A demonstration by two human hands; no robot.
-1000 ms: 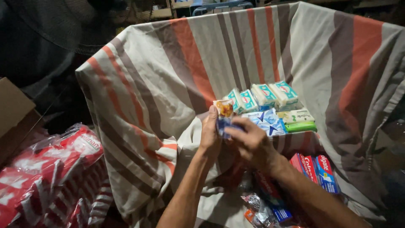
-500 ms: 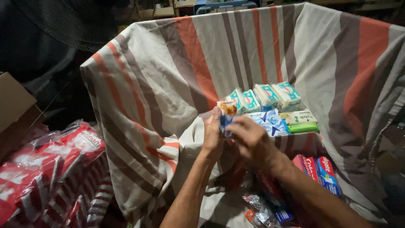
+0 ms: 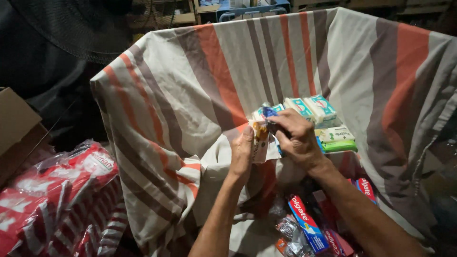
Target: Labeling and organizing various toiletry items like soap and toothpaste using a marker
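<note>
Both forearms rise from the bottom edge and meet near the middle of the view. The left hand (image 3: 242, 152) stands upright, palm facing right, fingers straight and pressed together, thumb side toward the camera. The right hand (image 3: 296, 138) comes in from the lower right on a bare, angled forearm — its back is turned up, knuckles bent, fingers curled inward in a pinch. The two hands sit just beside each other, fingertips nearly touching.

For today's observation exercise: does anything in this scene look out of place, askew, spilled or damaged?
Nothing looks spilled or damaged. The striped cloth is rumpled rather than smooth. The soap packs sit in a neat row, while the toothpaste boxes lie jumbled at angles. Both the left hand and right hand hold small packets.
</note>
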